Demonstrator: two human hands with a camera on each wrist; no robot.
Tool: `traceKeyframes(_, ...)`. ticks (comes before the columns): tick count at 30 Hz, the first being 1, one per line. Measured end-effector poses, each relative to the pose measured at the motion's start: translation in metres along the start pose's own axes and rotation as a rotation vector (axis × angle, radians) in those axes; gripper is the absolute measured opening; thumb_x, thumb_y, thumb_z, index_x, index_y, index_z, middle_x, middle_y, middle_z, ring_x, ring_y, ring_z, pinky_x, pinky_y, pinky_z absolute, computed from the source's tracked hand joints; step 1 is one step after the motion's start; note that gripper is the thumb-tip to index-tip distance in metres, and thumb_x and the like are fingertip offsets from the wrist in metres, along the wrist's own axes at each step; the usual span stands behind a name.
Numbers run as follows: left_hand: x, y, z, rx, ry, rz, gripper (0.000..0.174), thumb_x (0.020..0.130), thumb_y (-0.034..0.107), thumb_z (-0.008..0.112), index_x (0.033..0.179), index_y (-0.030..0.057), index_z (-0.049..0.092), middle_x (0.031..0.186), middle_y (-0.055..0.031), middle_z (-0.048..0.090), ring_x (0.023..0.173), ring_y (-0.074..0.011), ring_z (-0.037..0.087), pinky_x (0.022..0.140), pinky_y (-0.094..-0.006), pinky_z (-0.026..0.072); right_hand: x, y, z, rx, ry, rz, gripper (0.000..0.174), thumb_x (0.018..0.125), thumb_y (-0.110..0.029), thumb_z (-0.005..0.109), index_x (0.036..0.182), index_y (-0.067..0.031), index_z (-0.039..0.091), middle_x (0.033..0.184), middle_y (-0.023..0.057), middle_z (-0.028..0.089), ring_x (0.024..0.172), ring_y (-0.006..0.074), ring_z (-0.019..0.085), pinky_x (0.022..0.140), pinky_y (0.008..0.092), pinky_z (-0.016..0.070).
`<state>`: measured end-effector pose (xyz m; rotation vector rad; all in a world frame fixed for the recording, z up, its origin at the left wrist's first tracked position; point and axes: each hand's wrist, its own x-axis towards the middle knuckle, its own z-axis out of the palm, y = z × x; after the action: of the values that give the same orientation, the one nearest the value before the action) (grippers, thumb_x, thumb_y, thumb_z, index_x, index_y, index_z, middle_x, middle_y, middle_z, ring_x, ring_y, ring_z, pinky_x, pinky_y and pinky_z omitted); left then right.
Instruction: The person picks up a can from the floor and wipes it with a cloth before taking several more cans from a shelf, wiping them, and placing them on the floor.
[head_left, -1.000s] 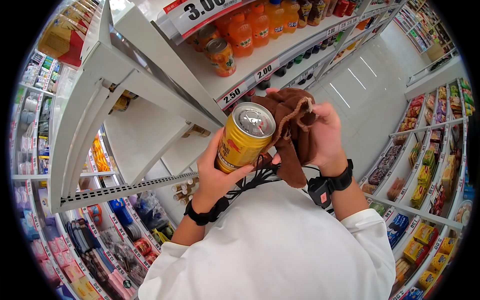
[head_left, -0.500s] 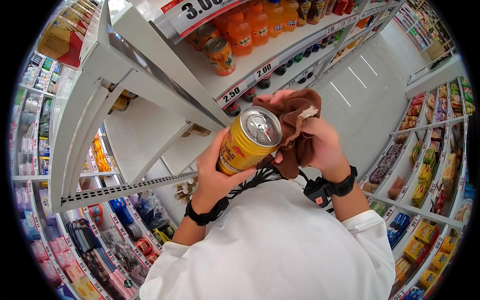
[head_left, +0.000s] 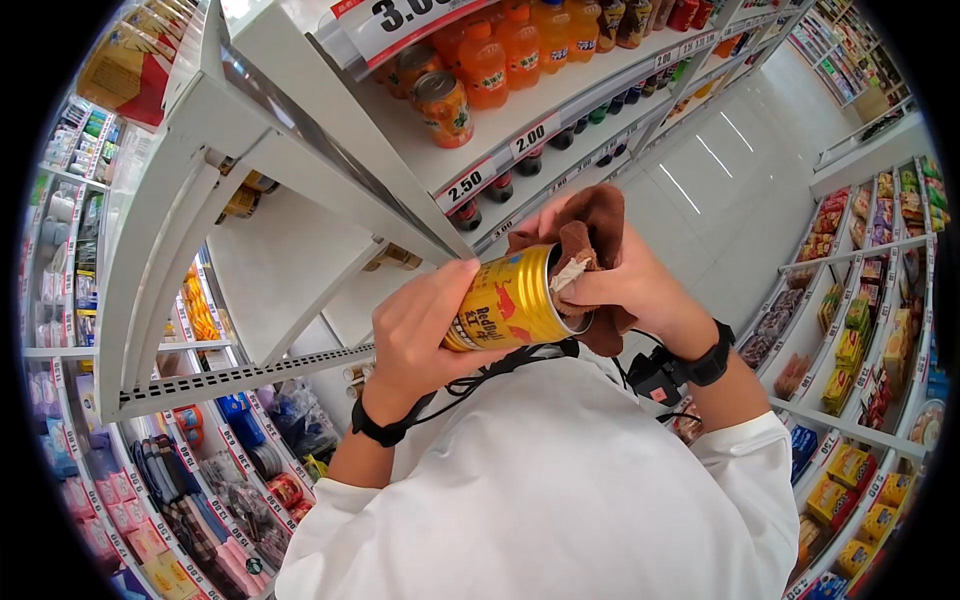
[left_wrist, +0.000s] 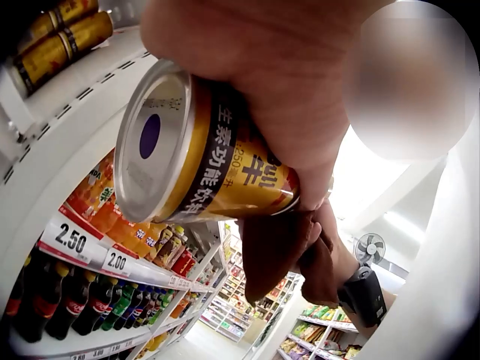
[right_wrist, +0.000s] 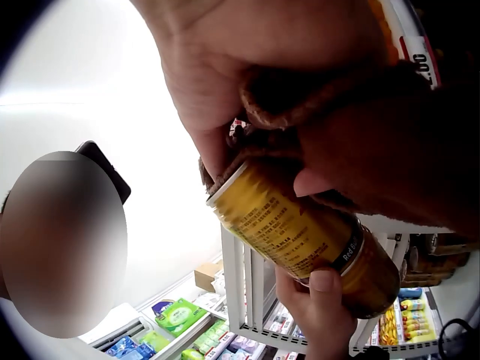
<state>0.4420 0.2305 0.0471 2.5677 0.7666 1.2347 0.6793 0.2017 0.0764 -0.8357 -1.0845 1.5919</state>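
Observation:
A gold Red Bull can (head_left: 508,300) lies tilted on its side in front of the white shirt, its top end toward the right. My left hand (head_left: 420,322) grips it around the bottom half; the left wrist view shows the can's silver base (left_wrist: 154,139) facing out. In my right hand (head_left: 640,285) is a bunched brown cloth (head_left: 597,215), pressed with the thumb against the can's top end. The right wrist view has the cloth (right_wrist: 390,142) draped over the can's upper side, with the rim partly hidden beneath it.
At the left stands a white shelf frame (head_left: 300,200) with a perforated edge. Beyond the hands, a drinks shelf (head_left: 400,165) holds orange bottles (head_left: 485,75) and an orange can (head_left: 443,108). Packed snack shelves (head_left: 850,330) line the right, beside a tiled aisle (head_left: 700,175).
The can has tipped from nearly upright to lying sideways, its top now turned right into the cloth. The right hand has shifted the cloth onto that top end.

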Motion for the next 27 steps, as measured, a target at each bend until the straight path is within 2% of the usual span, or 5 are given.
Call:
traceKeyframes(2,0.006,-0.002,-0.006,0.074,-0.04,0.072,0.076,0.058,0.036,0.091,0.117,-0.0009,0.062,0.102,-0.0147,0.068,0.078,-0.0287,0.067,0.069,-0.0349,0.0558,-0.003,-0.001,-0.003,0.006,-0.005,0.107,0.054,0.076,-0.011,0.07,0.122,-0.0061,0.042,0.128,0.0149,0.05,0.127,0.0285,0.049,0.107,0.0404,0.0398)
traceKeyframes(4,0.011,-0.004,-0.011,0.094,-0.073,0.088,0.075,0.057,0.036,0.09,0.118,0.0,0.062,0.102,-0.0132,0.068,0.079,-0.0283,0.067,0.069,-0.0347,0.0556,-0.006,0.004,-0.006,0.135,0.018,0.221,0.053,0.079,-0.016,0.076,0.119,-0.0062,0.043,0.112,0.011,0.056,0.087,0.0163,0.061,0.063,0.026,0.0521)
traceKeyframes(7,0.019,-0.006,-0.018,0.141,-0.123,0.115,0.074,0.058,0.035,0.088,0.119,0.0015,0.062,0.104,-0.0105,0.067,0.079,-0.027,0.066,0.068,-0.0344,0.0548,-0.011,0.002,0.006,0.3,0.098,0.272,0.049,0.083,-0.021,0.072,0.12,-0.0065,0.043,0.108,0.0111,0.057,0.076,0.0164,0.06,0.054,0.0266,0.0496)
traceKeyframes(15,0.038,-0.011,-0.024,0.269,-0.229,0.204,0.075,0.058,0.029,0.09,0.119,-0.0029,0.06,0.106,-0.0161,0.066,0.077,-0.0305,0.065,0.066,-0.0369,0.0546,-0.007,-0.001,0.011,0.539,0.18,0.413,0.04,0.089,-0.033,0.062,0.118,-0.0082,0.05,0.103,0.0093,0.063,0.077,0.0195,0.063,0.053,0.0282,0.0462)
traceKeyframes(27,0.061,-0.022,-0.021,0.501,-0.331,0.382,0.072,0.058,0.03,0.086,0.12,0.0018,0.062,0.11,-0.0103,0.066,0.079,-0.0271,0.062,0.066,-0.0355,0.0518,0.003,0.003,-0.007,0.625,0.288,0.584,0.044,0.092,-0.045,0.043,0.115,-0.013,0.062,0.1,0.0022,0.069,0.077,0.0134,0.064,0.049,0.0268,0.0444)
